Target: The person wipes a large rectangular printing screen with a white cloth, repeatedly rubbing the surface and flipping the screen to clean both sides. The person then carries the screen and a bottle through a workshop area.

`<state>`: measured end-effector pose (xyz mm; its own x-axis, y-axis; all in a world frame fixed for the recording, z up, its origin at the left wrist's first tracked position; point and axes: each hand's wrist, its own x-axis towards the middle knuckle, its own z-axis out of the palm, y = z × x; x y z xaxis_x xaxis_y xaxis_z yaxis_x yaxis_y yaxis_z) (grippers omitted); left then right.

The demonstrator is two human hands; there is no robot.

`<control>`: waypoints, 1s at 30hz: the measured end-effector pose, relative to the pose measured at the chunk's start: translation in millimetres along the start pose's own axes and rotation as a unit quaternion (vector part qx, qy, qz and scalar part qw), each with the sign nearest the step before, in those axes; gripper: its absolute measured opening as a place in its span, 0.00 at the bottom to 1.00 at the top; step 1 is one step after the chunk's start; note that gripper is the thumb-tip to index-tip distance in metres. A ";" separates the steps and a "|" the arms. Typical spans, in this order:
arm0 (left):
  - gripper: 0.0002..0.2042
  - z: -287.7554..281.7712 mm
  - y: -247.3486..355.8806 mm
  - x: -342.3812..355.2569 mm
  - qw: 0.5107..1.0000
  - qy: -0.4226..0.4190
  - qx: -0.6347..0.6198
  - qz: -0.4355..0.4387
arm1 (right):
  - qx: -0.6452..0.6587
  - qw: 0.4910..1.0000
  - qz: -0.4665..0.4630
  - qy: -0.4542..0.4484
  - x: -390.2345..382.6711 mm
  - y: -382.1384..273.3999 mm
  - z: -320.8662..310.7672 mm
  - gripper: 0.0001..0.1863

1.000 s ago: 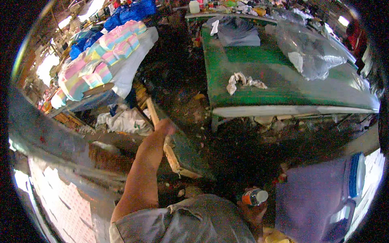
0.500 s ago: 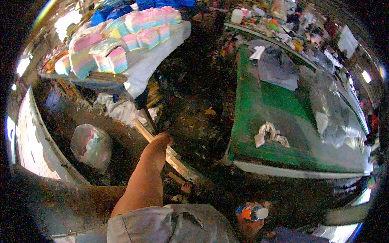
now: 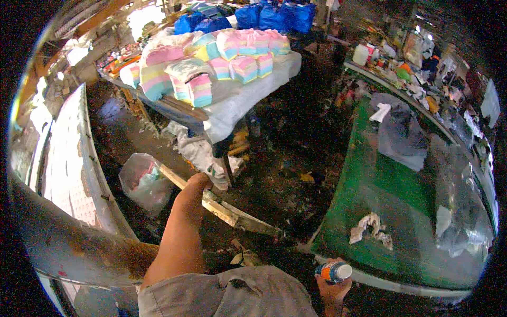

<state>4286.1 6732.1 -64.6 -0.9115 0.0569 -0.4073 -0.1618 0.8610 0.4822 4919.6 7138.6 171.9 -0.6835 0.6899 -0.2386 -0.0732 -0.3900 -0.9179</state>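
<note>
My left arm reaches forward, and my left hand [image 3: 199,182] is closed over a long pale wooden plank [image 3: 222,212]; its fingers are mostly hidden on the far side. At the lower right, my right hand [image 3: 332,288] is wrapped round a small bottle [image 3: 332,271] with a white cap and an orange and blue label. The bottle is beside the near edge of a green-topped table [image 3: 338,214]. A crumpled pale cloth [image 3: 371,231] lies on that table, just beyond the bottle.
Striped pastel bundles [image 3: 245,68] are stacked on a sheet-covered table [image 3: 259,100] ahead, with blue bags [image 3: 272,17] behind. A clear plastic bag [image 3: 147,182] stands left of the plank. Clutter and a white jug [image 3: 360,54] line the far-right bench. A curved pipe-like beam [image 3: 79,227] crosses the lower left.
The view has swung left, so the tables and bundles appear further right and lower. My left hand stays on the plank, and my right hand still holds the bottle.
</note>
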 end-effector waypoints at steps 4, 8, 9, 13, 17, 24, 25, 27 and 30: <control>0.23 -37.1 96.9 -35.2 0.984 -0.061 0.169 -0.015 | -0.010 0.999 -0.047 0.010 6.4 -8.2 32.0 0.45; 0.22 -70.9 17.8 21.5 0.991 0.012 0.109 -0.075 | -0.246 0.959 -0.130 -0.061 75.0 -1.1 79.2 0.41; 0.22 -76.3 14.2 30.4 0.989 0.008 0.127 -0.077 | -0.186 0.976 -0.097 -0.064 89.0 0.9 92.2 0.41; 0.21 -100.5 11.4 63.5 0.981 -0.002 0.179 -0.077 | -0.115 0.982 -0.075 -0.127 148.1 2.5 148.8 0.41; 0.22 -138.8 11.0 55.5 0.988 0.058 0.103 -0.100 | -0.416 0.845 -0.255 -0.220 204.5 4.7 203.9 0.48; 0.13 -206.2 -3.6 79.3 0.971 0.156 0.156 -0.094 | -0.382 0.847 -0.161 -0.333 272.0 25.1 310.6 0.43; 0.15 -225.7 9.5 71.9 0.971 0.132 0.172 -0.105 | -0.399 0.829 -0.171 -0.353 280.4 26.2 325.7 0.43; 0.16 -254.4 -8.0 75.1 0.962 0.168 0.160 -0.145 | -0.415 0.805 -0.163 -0.390 308.1 27.5 367.3 0.43; 0.18 -303.5 22.4 44.4 0.956 0.144 0.153 -0.205 | -0.333 0.808 -0.162 -0.458 360.4 60.4 410.0 0.44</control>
<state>4127.3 6600.6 163.5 -0.8690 -0.4206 -0.2607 -0.4494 0.8913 0.0600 4371.0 7113.6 160.5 -0.9800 -0.1697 0.1040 -0.1580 0.3460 -0.9248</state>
